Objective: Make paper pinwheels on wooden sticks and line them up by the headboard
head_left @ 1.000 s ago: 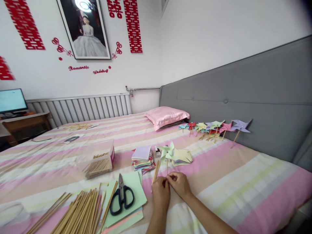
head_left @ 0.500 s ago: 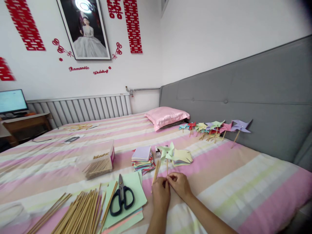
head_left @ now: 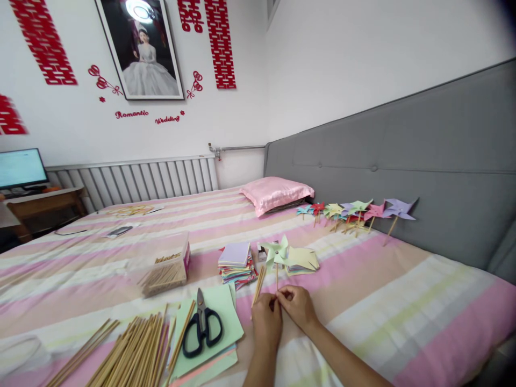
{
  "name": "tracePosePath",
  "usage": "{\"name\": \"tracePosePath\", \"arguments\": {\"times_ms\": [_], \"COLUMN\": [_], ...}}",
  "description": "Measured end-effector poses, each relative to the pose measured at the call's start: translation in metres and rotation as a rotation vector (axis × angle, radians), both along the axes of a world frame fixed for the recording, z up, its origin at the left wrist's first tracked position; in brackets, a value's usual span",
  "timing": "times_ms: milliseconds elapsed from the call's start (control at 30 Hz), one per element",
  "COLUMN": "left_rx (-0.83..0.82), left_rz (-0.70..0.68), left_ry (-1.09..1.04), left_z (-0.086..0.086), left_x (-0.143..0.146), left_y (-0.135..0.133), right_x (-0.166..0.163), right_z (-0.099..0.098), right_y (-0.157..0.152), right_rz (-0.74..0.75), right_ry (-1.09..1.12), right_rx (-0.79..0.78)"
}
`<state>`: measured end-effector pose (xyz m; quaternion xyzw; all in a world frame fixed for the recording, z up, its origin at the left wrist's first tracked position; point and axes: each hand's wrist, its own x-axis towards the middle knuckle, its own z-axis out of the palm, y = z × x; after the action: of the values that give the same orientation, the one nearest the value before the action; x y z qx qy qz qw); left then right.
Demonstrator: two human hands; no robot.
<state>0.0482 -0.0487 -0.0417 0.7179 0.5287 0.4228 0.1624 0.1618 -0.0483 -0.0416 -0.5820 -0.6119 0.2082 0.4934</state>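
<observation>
A pale green paper pinwheel (head_left: pixel 277 252) stands upright on a thin wooden stick in front of me. My right hand (head_left: pixel 297 305) pinches the lower end of that stick. Close against it, my left hand (head_left: pixel 267 317) is closed with its fingertips at the same stick; its finger pads are partly hidden. A few loose sticks (head_left: pixel 259 284) lie just beyond my left hand. Behind the pinwheel are a stack of colored paper squares (head_left: pixel 236 255) and a pile of cut cream paper squares (head_left: pixel 303 259). A small box (head_left: pixel 262 252) sits between them, partly covered.
Dark-handled scissors (head_left: pixel 202 328) rest on green paper sheets (head_left: pixel 226 317) to the left. Beside them lie many wooden sticks (head_left: pixel 129 355) and a clear box of short sticks (head_left: pixel 165 271). Several finished pinwheels (head_left: pixel 357 207) lean by the grey headboard (head_left: pixel 403 145), near a pink pillow (head_left: pixel 277 192).
The camera view shifts very slightly. Both hands and the pinwheel keep practically the same position and hold.
</observation>
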Motion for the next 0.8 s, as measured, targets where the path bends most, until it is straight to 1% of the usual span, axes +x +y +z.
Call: {"name": "tracePosePath", "arguments": {"times_ms": [367, 800], "left_rx": [-0.012, -0.016], "left_rz": [-0.002, -0.012], "left_ry": [0.025, 0.018], "left_z": [0.0013, 0.0016], "left_x": [0.0007, 0.0001], "left_y": [0.0001, -0.0005], "right_x": [-0.0005, -0.0005], "right_z": [0.0029, 0.0015], "right_y": [-0.0015, -0.0002], "right_rz": [-0.018, -0.014], "right_ry": [0.004, 0.009], "right_rx": [0.012, 0.012]}}
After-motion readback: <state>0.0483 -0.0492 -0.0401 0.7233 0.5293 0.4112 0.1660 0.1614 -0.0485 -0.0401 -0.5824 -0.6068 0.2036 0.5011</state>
